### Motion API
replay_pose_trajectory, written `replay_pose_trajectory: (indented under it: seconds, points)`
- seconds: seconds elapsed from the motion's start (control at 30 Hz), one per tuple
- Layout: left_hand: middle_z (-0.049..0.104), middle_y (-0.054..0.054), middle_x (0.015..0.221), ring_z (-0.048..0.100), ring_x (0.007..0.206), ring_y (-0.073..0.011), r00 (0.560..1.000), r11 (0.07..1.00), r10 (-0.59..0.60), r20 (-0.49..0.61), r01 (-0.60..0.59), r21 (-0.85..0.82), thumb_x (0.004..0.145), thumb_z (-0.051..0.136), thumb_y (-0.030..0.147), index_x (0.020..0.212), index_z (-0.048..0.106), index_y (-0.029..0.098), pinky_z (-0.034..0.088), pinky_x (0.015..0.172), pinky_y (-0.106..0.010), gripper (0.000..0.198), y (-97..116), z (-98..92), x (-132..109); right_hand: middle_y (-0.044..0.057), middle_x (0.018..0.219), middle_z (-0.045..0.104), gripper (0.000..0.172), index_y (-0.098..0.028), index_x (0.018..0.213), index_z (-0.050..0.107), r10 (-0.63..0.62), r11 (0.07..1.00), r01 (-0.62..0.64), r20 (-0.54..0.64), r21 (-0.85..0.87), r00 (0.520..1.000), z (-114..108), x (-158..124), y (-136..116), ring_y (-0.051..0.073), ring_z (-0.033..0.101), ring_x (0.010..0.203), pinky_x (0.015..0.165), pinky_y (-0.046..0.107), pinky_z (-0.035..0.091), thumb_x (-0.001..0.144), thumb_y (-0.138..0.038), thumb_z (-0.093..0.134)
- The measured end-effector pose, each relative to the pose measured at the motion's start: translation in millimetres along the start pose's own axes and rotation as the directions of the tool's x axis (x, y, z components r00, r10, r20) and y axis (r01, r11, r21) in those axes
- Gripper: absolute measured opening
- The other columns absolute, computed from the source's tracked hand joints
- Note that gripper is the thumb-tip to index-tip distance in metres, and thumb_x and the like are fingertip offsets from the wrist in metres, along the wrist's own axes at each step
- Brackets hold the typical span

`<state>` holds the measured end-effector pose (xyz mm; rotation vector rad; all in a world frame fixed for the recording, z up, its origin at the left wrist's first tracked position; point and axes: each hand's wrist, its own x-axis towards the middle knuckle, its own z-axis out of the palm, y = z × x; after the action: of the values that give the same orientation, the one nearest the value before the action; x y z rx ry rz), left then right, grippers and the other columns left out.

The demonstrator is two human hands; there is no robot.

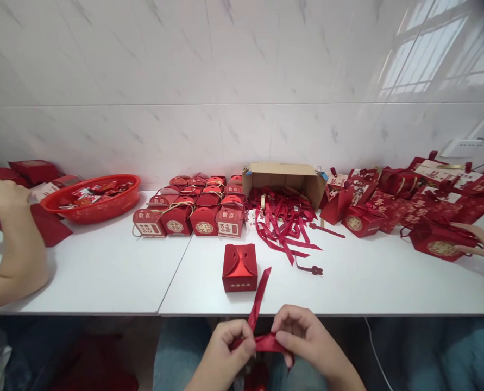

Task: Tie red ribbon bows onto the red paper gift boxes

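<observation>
A dark red ribbon (266,343) is stretched between my two hands, just in front of the table edge. My left hand (234,347) pinches it on one side, and a loose end sticks up past the fingers toward the table. With thumb and fingers closed, my right hand (301,338) grips the ribbon's other side. A small red gift box (240,268), its curved top flaps folded in, stands upright on the table just beyond my hands. Behind it to the right, a heap of red ribbons (284,217) spills from a cardboard box (284,176) lying on its side.
Rows of finished red boxes (204,220) stand against the wall. A red basin (90,209) of wrapped sweets sits left, beside a co-worker's arm (16,244). On the right are several red gift bags (421,206) and another person's hand (480,241) at a box.
</observation>
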<state>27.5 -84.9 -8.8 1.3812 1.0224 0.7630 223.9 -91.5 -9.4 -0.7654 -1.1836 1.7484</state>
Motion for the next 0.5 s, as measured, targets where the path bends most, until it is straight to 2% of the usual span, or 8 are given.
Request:
replay_pose_trajectory:
  seconds: [0.1, 0.17, 0.27, 0.33, 0.43, 0.5]
  points:
    - [0.037, 0.007, 0.054, 0.031, 0.049, -0.0062, 0.995, 0.996, -0.091, 0.042, 0.091, -0.007, 0.062, 0.071, 0.057, 0.065, 0.044, 0.018, 0.024, 0.046, -0.019, 0.048, 2, -9.8, -3, -0.002, 0.054, 0.059, 0.025, -0.013, 0.076, 0.062, 0.055, 0.997, -0.057, 0.038, 0.053, 0.998, -11, -7, -1, 0.006, 0.053, 0.039, 0.039, 0.015, 0.035, 0.074, -0.036, 0.073]
    - [0.035, 0.007, 0.056, 0.029, 0.051, -0.0065, 0.993, 0.994, -0.111, 0.042, 0.111, 0.012, 0.067, 0.069, 0.054, 0.066, 0.045, 0.017, 0.023, 0.048, -0.019, 0.044, 4, -12.8, -4, 0.0, 0.057, 0.061, 0.024, -0.014, 0.073, 0.064, 0.041, 0.99, -0.045, 0.037, 0.132, 0.998, -14, -15, -2, 0.009, 0.059, 0.043, 0.041, 0.016, 0.038, 0.073, -0.036, 0.073]
    - [0.039, 0.004, 0.06, 0.034, 0.057, -0.0084, 0.997, 0.996, -0.073, -0.006, 0.073, 0.052, 0.075, 0.06, 0.056, 0.064, 0.049, 0.016, 0.027, 0.052, -0.02, 0.043, 5, -12.0, -5, 0.002, 0.067, 0.067, 0.015, -0.017, 0.076, 0.068, -0.051, 0.964, 0.059, -0.04, 0.258, 0.998, -15, -24, 3, 0.015, 0.067, 0.056, 0.049, 0.021, 0.045, 0.073, -0.031, 0.074]
    - [0.041, 0.004, 0.06, 0.036, 0.056, -0.0086, 0.995, 0.995, -0.095, -0.001, 0.095, 0.028, 0.075, 0.058, 0.059, 0.064, 0.051, 0.016, 0.029, 0.052, -0.02, 0.046, 6, -8.6, -5, 0.002, 0.07, 0.068, 0.011, -0.02, 0.075, 0.068, -0.088, 0.953, 0.117, -0.115, 0.278, 0.99, -16, -24, 11, 0.017, 0.069, 0.059, 0.05, 0.022, 0.045, 0.07, -0.024, 0.077]
    - [0.043, 0.004, 0.058, 0.036, 0.05, -0.0073, 0.986, 0.985, -0.162, 0.044, 0.165, -0.058, 0.071, 0.059, 0.064, 0.066, 0.052, 0.015, 0.029, 0.05, -0.021, 0.049, 5, -3.3, -7, 0.002, 0.063, 0.066, 0.016, -0.021, 0.07, 0.068, -0.172, 0.943, 0.202, -0.133, 0.263, 0.976, -21, -16, 22, 0.015, 0.065, 0.054, 0.048, 0.022, 0.043, 0.063, -0.022, 0.082]
    - [0.046, 0.003, 0.058, 0.037, 0.049, -0.0067, 0.983, 0.977, -0.172, 0.06, 0.178, -0.12, 0.07, 0.061, 0.063, 0.065, 0.052, 0.014, 0.03, 0.05, -0.021, 0.049, 4, -3.1, -8, 0.001, 0.06, 0.062, 0.015, -0.02, 0.071, 0.069, -0.249, 0.927, 0.278, -0.14, 0.253, 0.958, -26, -9, 25, 0.013, 0.06, 0.054, 0.05, 0.022, 0.043, 0.066, -0.029, 0.08]
